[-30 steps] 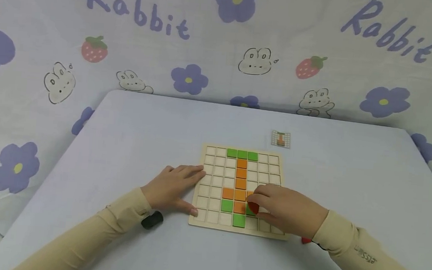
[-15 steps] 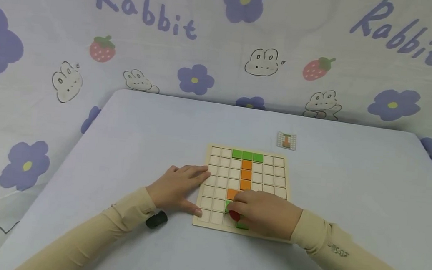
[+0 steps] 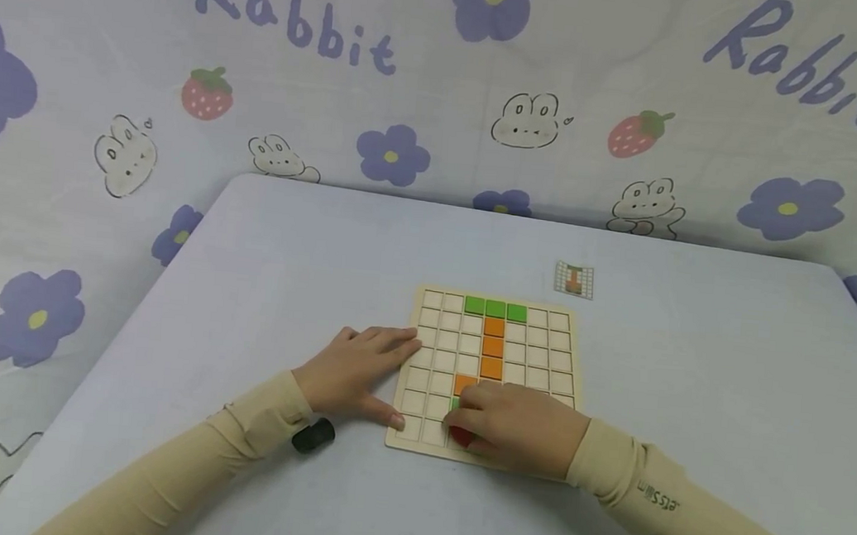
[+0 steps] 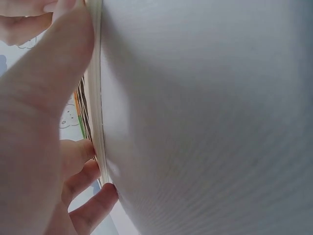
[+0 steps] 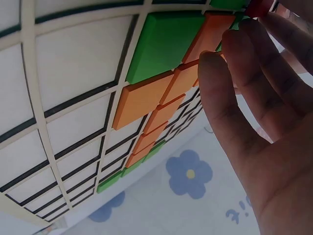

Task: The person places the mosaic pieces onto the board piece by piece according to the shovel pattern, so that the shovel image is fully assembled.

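A wooden grid board (image 3: pixel 402 398) lies on the table, with green tiles (image 3: pixel 496 309) along its far row. A column of orange tiles (image 3: pixel 493 347) runs down from them, and another orange tile (image 3: pixel 465 385) shows beside my right fingertips. My right hand (image 3: pixel 522 427) is over the board's near part, its fingers pinching a small red piece (image 3: pixel 462 437), mostly hidden under them. In the right wrist view a green tile (image 5: pixel 164 46) lies near the right fingers. My left hand (image 3: pixel 349 378) rests at the board's left edge, fingertips and thumb touching the rim.
Behind the board, a small card (image 3: pixel 574 279) with a printed grid pattern lies on the white table (image 3: pixel 311 243). A small black oblong object (image 3: pixel 314 436) is beside the left wrist. A printed curtain (image 3: pixel 442 78) hangs behind the table.
My right hand has moved left across the board with the red piece, now over the near rows, covering several tiles seen earlier. The left hand stays at the board's edge.
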`<state>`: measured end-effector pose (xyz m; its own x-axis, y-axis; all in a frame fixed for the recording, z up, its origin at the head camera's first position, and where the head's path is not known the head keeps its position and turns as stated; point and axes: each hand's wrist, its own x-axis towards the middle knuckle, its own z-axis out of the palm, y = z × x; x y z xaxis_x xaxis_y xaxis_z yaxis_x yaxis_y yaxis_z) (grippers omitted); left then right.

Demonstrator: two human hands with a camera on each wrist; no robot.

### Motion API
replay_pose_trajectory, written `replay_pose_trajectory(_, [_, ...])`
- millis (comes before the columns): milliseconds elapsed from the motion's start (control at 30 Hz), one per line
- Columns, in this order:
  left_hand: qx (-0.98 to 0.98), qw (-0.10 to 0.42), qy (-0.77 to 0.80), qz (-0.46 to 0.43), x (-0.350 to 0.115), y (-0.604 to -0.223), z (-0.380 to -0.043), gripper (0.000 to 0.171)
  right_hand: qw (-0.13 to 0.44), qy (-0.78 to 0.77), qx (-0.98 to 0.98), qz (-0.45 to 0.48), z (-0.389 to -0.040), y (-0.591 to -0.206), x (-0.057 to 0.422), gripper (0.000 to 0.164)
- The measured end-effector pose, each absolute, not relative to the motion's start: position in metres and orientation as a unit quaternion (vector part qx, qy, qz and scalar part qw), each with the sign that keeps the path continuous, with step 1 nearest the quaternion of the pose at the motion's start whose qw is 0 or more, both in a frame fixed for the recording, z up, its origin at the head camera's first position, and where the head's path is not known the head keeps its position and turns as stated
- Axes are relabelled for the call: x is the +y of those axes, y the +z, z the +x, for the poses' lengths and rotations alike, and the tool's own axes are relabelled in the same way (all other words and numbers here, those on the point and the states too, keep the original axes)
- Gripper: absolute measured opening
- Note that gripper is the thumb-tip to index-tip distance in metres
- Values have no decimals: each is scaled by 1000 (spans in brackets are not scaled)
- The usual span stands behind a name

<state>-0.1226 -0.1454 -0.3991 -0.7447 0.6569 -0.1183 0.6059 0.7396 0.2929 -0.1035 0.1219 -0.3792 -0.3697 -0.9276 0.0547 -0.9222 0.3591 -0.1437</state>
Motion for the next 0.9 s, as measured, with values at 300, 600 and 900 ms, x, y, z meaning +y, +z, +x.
replay_pose_trajectory(300, [927,103,115,342,-145,-401,-123,102,39,-64,832,-550,-102,-380,124,25])
replay_pose_trajectory(600, [927,109,116,340,-145,-401,-123,102,45,-69,835,-544,-102,-382,126,21])
replay_pose_trajectory(900, [927,107,116,341,-144,-401,-124,102,28,-67,836,-544,-101,-381,126,18])
